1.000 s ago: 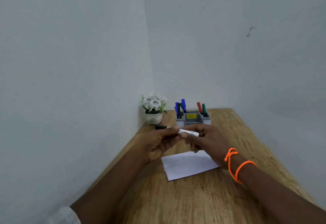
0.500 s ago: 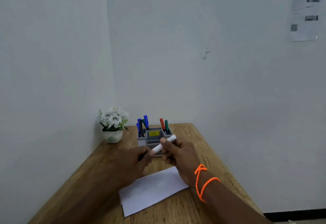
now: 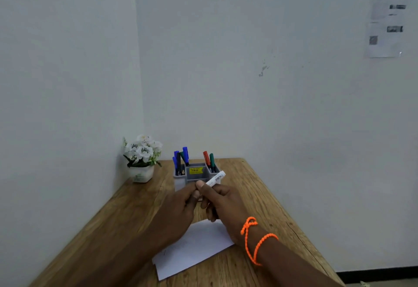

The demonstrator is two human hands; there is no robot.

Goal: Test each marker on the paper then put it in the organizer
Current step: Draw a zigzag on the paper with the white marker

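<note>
Hands meet above the paper (image 3: 192,250), just in front of the organizer (image 3: 196,174). Your right hand (image 3: 222,205) grips the white marker (image 3: 214,179) between thumb and curled fingers, its free end tilted up toward the organizer. Your left hand (image 3: 181,205) pinches the marker's near end with curled fingers; the cap itself is hidden. Blue and dark markers (image 3: 181,157) stand in the organizer's left compartment, a red and a green one (image 3: 209,160) in its right. Left of the organizer stands a flower pot (image 3: 142,162).
</note>
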